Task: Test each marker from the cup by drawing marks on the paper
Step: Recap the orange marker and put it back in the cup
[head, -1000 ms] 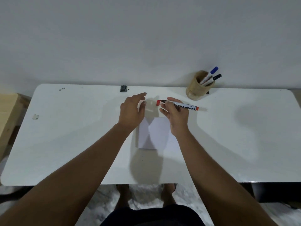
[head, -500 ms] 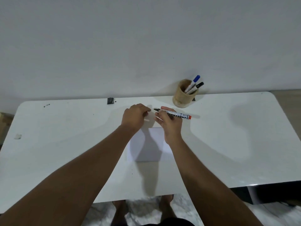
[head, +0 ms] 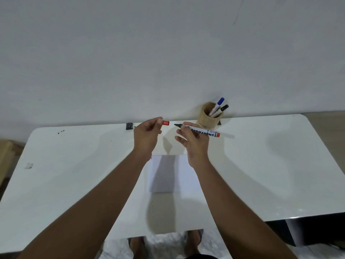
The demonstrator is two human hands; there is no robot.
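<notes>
My right hand point(head: 194, 144) grips a white permanent marker point(head: 203, 132) with a red end, held level above the table, its dark tip bare and pointing left. My left hand point(head: 147, 136) pinches the marker's red cap point(head: 165, 122), a short gap away from the tip. A white sheet of paper point(head: 168, 174) lies flat on the white table point(head: 261, 165) just below both hands, partly covered by my forearms. A round wooden cup point(head: 209, 118) at the table's back edge holds a blue-capped marker point(head: 217, 105) and a black-capped marker point(head: 222, 109).
A small black object point(head: 129, 126) sits at the back edge left of my hands. Dark specks point(head: 61, 131) and a small pale scrap point(head: 29, 165) lie on the left part of the table. A wooden piece point(head: 5, 156) stands off the left edge. The wall is right behind.
The red cap has come off the marker: my left hand pulled it away to the left, exposing the dark tip. Both hands lifted slightly above the paper.
</notes>
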